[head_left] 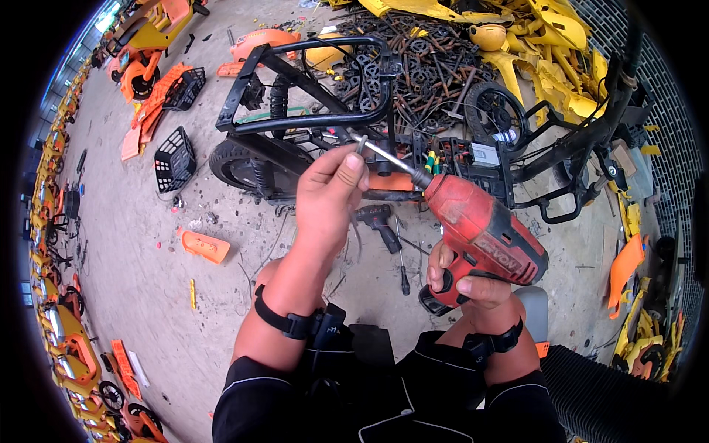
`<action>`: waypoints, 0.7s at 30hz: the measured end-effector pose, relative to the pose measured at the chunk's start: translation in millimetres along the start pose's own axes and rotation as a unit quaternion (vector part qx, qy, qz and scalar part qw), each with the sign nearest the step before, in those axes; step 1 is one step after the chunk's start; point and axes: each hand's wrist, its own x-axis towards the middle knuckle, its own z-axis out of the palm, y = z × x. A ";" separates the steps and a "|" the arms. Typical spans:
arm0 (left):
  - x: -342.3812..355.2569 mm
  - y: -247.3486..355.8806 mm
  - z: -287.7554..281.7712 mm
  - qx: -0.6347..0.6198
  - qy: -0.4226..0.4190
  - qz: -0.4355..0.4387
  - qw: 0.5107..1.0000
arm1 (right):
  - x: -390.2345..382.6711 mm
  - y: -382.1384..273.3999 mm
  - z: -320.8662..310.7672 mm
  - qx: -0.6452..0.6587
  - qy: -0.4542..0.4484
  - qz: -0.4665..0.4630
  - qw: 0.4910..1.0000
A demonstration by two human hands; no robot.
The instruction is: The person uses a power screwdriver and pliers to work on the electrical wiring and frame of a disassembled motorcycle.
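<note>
The fingers (353, 168) of the left hand (330, 193) are pinched together around a small metal bolt (361, 143), thumb pressed against forefinger, the other fingers curled in beneath. The bolt sits right at the tip of a long metal bit (388, 156) that sticks out of a red power drill (484, 238). The right hand (464, 284) is wrapped tightly round the drill's black handle, fingers closed on the grip, with the red body of the tool angled up and to the left toward the left hand. Both wrists wear black straps, and both forearms come up from the bottom of the view over dark trousers with thin white lines. Just behind the hands lies a stripped black scooter frame (310, 88) on its side, with a rear wheel (235, 164) at its left end and bundles of wiring with green and yellow connectors (430, 162) near the drill bit. On the concrete floor (148, 280) between the hands and the frame lies a second, dark drill (378, 224), with a screwdriver (403, 275) beside it. To the left on the floor are an orange plastic piece (203, 246) and a black basket (175, 160). Farther back is a heap of rusty metal parts (428, 66), and to the upper right a pile of yellow plastic panels (546, 44). Orange and yellow scooter parts (70, 340) line the left edge.
</note>
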 end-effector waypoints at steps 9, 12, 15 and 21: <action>4.8 -2.2 -7.8 -0.004 0.005 0.018 1.000 | -0.2 -0.3 0.2 -0.006 0.006 -0.003 1.000; -0.3 -12.2 -4.4 0.024 0.000 0.011 1.000 | -2.5 -0.2 0.0 -0.011 0.009 0.000 1.000; 2.0 -7.5 -4.5 0.004 0.006 0.012 1.000 | -3.6 1.4 -0.9 -0.006 0.020 0.014 1.000; -10.5 -15.2 5.7 0.057 -0.040 0.013 0.998 | -2.3 2.6 -4.6 -0.014 -0.005 0.013 1.000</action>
